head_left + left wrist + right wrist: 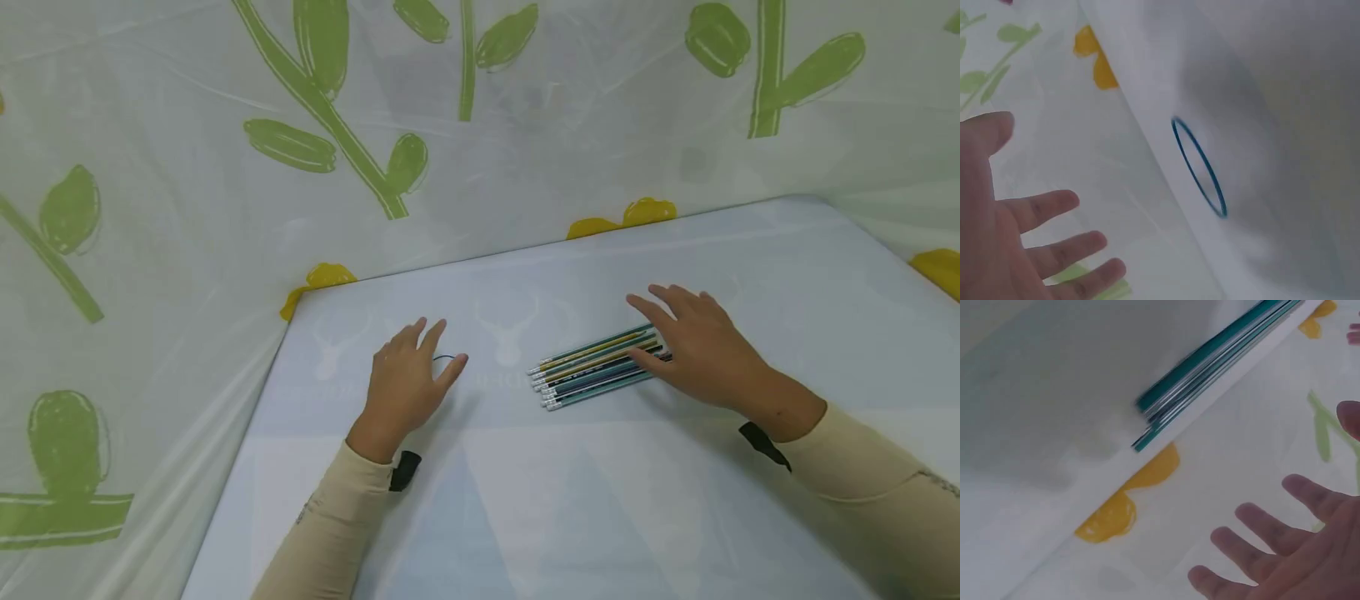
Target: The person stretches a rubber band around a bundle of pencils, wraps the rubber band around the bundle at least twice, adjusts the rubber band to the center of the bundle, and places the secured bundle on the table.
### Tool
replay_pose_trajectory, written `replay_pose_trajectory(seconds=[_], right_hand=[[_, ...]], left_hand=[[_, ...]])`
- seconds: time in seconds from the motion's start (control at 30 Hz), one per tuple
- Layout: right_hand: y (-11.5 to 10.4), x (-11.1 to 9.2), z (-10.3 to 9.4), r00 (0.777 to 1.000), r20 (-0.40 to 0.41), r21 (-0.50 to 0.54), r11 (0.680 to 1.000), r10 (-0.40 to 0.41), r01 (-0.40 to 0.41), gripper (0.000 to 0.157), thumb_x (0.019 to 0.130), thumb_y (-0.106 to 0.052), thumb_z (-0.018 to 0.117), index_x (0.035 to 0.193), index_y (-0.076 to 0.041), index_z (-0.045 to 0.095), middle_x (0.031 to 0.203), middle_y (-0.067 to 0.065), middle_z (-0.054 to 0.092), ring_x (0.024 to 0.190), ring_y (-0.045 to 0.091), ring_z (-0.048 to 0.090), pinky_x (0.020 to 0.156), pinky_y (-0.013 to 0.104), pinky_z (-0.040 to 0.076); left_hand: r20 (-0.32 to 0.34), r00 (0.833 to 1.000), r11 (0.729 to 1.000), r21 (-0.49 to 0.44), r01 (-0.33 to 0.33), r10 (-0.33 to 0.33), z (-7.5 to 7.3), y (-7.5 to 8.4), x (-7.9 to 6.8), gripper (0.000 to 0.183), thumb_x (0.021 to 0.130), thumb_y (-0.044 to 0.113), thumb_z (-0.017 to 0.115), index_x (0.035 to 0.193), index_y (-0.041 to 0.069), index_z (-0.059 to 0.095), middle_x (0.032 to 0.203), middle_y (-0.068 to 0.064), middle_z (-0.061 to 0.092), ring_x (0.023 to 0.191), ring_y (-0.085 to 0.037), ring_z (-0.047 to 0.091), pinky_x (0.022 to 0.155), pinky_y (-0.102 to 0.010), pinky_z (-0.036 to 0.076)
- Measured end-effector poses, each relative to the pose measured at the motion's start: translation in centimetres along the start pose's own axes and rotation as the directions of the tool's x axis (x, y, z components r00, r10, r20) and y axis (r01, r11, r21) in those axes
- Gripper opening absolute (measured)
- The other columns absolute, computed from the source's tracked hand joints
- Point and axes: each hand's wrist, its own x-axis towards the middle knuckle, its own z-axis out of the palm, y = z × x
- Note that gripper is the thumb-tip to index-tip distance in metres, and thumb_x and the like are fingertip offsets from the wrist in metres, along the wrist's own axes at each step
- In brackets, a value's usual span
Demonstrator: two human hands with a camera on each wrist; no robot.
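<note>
Several pencils lie side by side on the white table, their eraser ends to the left; in the right wrist view the pencils look teal and dark. My right hand hovers over their right ends with fingers spread, holding nothing. To the left, my left hand is held above the table, fingers apart and holding nothing. Beside and partly behind it lies a thin blue ring, like a rubber band; the left wrist view shows the whole blue loop flat on the table.
The white table has faint printed patterns, including deer heads. Behind and left of it hangs a pale curtain with green leaves and yellow flowers, meeting the table's back edge. Dark straps show at the wrists.
</note>
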Motion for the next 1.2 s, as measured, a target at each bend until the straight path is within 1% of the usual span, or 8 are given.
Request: replay_pose_trajectory(seconds=[0.1, 0.23, 0.5, 0.57, 0.7, 0.83, 1.07, 1.2], right_hand=[[-0.9, 0.4, 0.3, 0.999, 0.017, 0.013, 1.000, -0.028, 0.028, 0.071, 0.093, -0.037, 0.067, 0.153, -0.012, 0.038, 0.154, 0.025, 0.036, 0.143, 0.047, 0.030, 0.116, 0.069, 0.019], [-1.9, 1.1, 0.8, 0.998, 0.054, 0.028, 0.999, -0.044, 0.043, 0.070, 0.093, -0.035, 0.067, 0.153, -0.013, 0.039, 0.155, 0.023, 0.037, 0.144, 0.044, 0.031, 0.117, 0.067, 0.020], [-2.9, 1.9, 1.8, 0.993, 0.096, 0.047, 0.997, -0.073, 0.069, 0.069, 0.092, -0.032, 0.067, 0.153, -0.013, 0.040, 0.155, 0.022, 0.039, 0.142, 0.044, 0.035, 0.115, 0.064, 0.027], [-2.9, 1.9, 2.0, 0.992, 0.101, 0.032, 0.997, -0.079, 0.076, 0.068, 0.092, -0.030, 0.066, 0.153, -0.013, 0.040, 0.154, 0.022, 0.039, 0.142, 0.044, 0.035, 0.116, 0.064, 0.026], [-2.8, 1.8, 2.1, 0.990, 0.113, 0.005, 0.996, -0.086, 0.086, 0.069, 0.090, -0.028, 0.065, 0.153, -0.012, 0.040, 0.154, 0.022, 0.040, 0.142, 0.044, 0.035, 0.117, 0.064, 0.024], [-2.6, 1.8, 2.2, 0.987, 0.136, 0.001, 0.996, -0.090, 0.091, 0.071, 0.088, -0.027, 0.067, 0.153, -0.012, 0.041, 0.154, 0.022, 0.041, 0.143, 0.044, 0.035, 0.117, 0.067, 0.021], [-2.6, 1.5, 2.4, 0.971, 0.216, 0.005, 0.995, -0.102, 0.103, 0.080, 0.085, -0.028, 0.073, 0.155, -0.011, 0.037, 0.158, 0.021, 0.036, 0.146, 0.046, 0.030, 0.116, 0.068, 0.020], [-2.6, 1.4, 2.4, 0.964, 0.245, 0.003, 0.994, -0.104, 0.106, 0.082, 0.085, -0.028, 0.074, 0.155, -0.010, 0.036, 0.160, 0.021, 0.033, 0.147, 0.047, 0.028, 0.117, 0.068, 0.019]], left_hand=[[-0.058, 0.996, 0.997, 0.025, -0.067, 0.069, 0.3, 1.3, -0.2, 0.060, 0.100, 0.051, 0.052, 0.148, 0.016, 0.048, 0.151, -0.016, 0.048, 0.138, -0.036, 0.047, 0.103, -0.059, 0.045], [-0.078, 0.990, 0.993, 0.035, -0.114, 0.116, 0.5, 2.9, -0.2, 0.054, 0.099, 0.046, 0.057, 0.144, 0.017, 0.053, 0.146, -0.013, 0.054, 0.135, -0.033, 0.051, 0.098, -0.056, 0.048], [-0.018, 0.992, 0.991, 0.047, -0.127, 0.128, 0.8, 5.2, 0.1, 0.053, 0.099, 0.047, 0.055, 0.145, 0.021, 0.052, 0.146, -0.008, 0.054, 0.135, -0.029, 0.050, 0.100, -0.053, 0.047], [-0.005, 0.991, 0.990, 0.049, -0.132, 0.133, 0.9, 5.7, 0.3, 0.053, 0.100, 0.048, 0.054, 0.146, 0.022, 0.051, 0.146, -0.008, 0.053, 0.136, -0.028, 0.050, 0.101, -0.052, 0.047], [-0.008, 0.986, 0.986, 0.039, -0.164, 0.165, 1.1, 6.4, 0.5, 0.053, 0.100, 0.049, 0.053, 0.145, 0.022, 0.051, 0.145, -0.007, 0.054, 0.135, -0.028, 0.051, 0.100, -0.052, 0.047], [-0.001, 0.982, 0.982, 0.022, -0.188, 0.188, 1.4, 7.0, 0.5, 0.053, 0.100, 0.050, 0.052, 0.145, 0.022, 0.052, 0.145, -0.007, 0.055, 0.134, -0.028, 0.052, 0.100, -0.050, 0.047], [0.031, 0.975, 0.974, 0.050, -0.221, 0.220, 1.6, 8.0, 0.3, 0.053, 0.100, 0.052, 0.051, 0.144, 0.023, 0.052, 0.143, -0.006, 0.056, 0.131, -0.027, 0.055, 0.098, -0.048, 0.050], [0.055, 0.969, 0.968, 0.064, -0.243, 0.240, 1.8, 8.6, 0.3, 0.055, 0.100, 0.055, 0.050, 0.145, 0.024, 0.051, 0.143, -0.005, 0.056, 0.129, -0.026, 0.056, 0.097, -0.048, 0.050]])
